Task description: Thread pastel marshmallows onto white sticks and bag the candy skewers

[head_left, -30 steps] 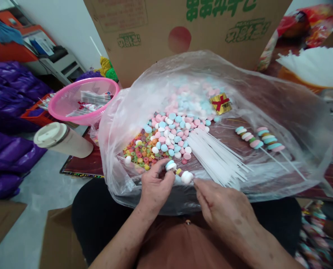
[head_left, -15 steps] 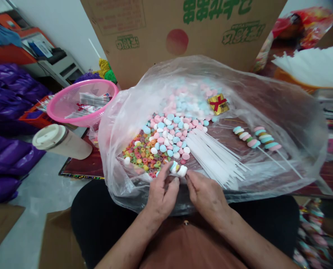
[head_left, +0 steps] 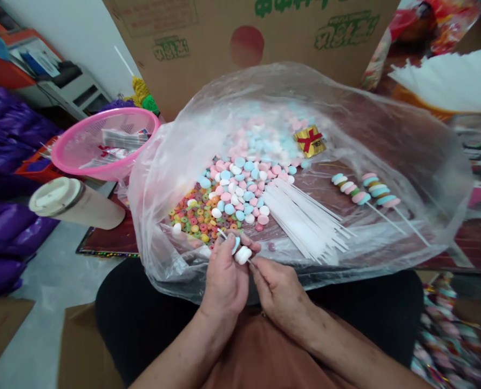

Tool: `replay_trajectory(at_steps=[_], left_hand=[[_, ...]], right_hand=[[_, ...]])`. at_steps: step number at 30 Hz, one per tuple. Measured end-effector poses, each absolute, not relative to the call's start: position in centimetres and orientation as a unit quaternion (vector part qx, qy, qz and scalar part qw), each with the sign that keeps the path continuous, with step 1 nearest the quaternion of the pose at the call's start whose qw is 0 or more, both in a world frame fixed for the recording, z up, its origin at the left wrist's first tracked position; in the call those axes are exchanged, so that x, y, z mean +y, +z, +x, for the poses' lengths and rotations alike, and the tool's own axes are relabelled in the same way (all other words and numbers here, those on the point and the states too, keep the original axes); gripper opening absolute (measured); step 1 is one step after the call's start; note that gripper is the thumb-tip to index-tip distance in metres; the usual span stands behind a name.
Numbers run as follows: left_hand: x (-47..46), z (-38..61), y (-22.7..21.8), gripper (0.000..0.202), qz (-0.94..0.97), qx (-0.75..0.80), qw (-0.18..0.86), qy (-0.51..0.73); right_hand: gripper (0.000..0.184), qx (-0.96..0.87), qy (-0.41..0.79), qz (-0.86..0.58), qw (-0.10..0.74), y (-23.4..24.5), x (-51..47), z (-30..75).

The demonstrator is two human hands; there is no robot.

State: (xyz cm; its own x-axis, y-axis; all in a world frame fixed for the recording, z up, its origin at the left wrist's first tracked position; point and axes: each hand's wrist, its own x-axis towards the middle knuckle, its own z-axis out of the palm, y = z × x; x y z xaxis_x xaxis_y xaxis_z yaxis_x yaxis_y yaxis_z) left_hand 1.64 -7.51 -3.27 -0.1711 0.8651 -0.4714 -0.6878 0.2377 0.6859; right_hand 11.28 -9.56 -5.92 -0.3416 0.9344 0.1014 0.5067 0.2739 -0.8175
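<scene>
My left hand [head_left: 225, 275] is closed on a thin white stick whose tip pokes out above it, with a few candies [head_left: 240, 251] threaded on, white, yellow and blue. My right hand [head_left: 276, 289] pinches the same stick just below the candies. Both hands hover at the near edge of a large clear plastic bag [head_left: 406, 162] spread open on my lap. Inside lie pink, blue and white round candies [head_left: 244, 181], small coloured ring candies [head_left: 195, 216] and a bundle of white sticks [head_left: 305, 219].
Two filled candy sticks [head_left: 365, 192] lie at the right inside the bag, near a gold box with a red ribbon [head_left: 310, 140]. A pink basket [head_left: 102, 143] and a lidded cup [head_left: 72, 202] are at the left. A cardboard box [head_left: 244, 43] stands behind.
My hands have come together and drawn back toward me. The white candy has slid along the stick against the others, and the stick tip now shows past my left fingers.
</scene>
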Motion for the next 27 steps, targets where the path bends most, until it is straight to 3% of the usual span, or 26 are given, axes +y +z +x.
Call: replay_trajectory(at_steps=[4,7,10,12,14,16,19,22,27], left_hand=[[-6.8,1.7,-3.7,0.017,0.228,0.507,0.614,0.560],[-4.9,0.5,-4.3,0.030,0.423,0.613,0.450,0.493],[-3.0,0.1,-5.2,0.013,0.633,0.668,0.266,0.288],[-2.4,0.7,-5.8,0.009,0.701,0.666,0.195,0.167],[-2.4,1.4,-6.3,0.011,0.726,0.657,0.155,0.130],[-2.8,1.6,-6.7,0.012,0.722,0.649,0.174,0.162],[-3.5,1.2,-7.1,0.008,0.631,0.660,0.294,0.282],[-4.0,0.5,-7.0,0.004,0.536,0.647,0.386,0.381],[-4.1,0.6,-6.2,0.004,0.471,0.622,0.433,0.452]], right_hand=[[0.025,-0.710,0.364,-0.505,0.328,-5.9,-8.4,12.9],[0.026,-0.701,0.306,-0.564,0.310,-5.4,-7.8,16.2],[0.027,-0.719,0.254,-0.594,0.257,-5.2,-8.2,19.0],[0.028,-0.733,0.231,-0.600,0.221,-5.4,-8.9,19.7],[0.028,-0.743,0.215,-0.608,0.178,-5.7,-9.5,19.5],[0.029,-0.748,0.215,-0.613,0.134,-6.0,-9.7,19.0],[0.029,-0.754,0.224,-0.608,0.108,-5.9,-9.4,18.2],[0.027,-0.754,0.218,-0.608,0.116,-5.6,-9.0,17.7],[0.030,-0.764,0.217,-0.583,0.172,-5.2,-9.3,17.3]])
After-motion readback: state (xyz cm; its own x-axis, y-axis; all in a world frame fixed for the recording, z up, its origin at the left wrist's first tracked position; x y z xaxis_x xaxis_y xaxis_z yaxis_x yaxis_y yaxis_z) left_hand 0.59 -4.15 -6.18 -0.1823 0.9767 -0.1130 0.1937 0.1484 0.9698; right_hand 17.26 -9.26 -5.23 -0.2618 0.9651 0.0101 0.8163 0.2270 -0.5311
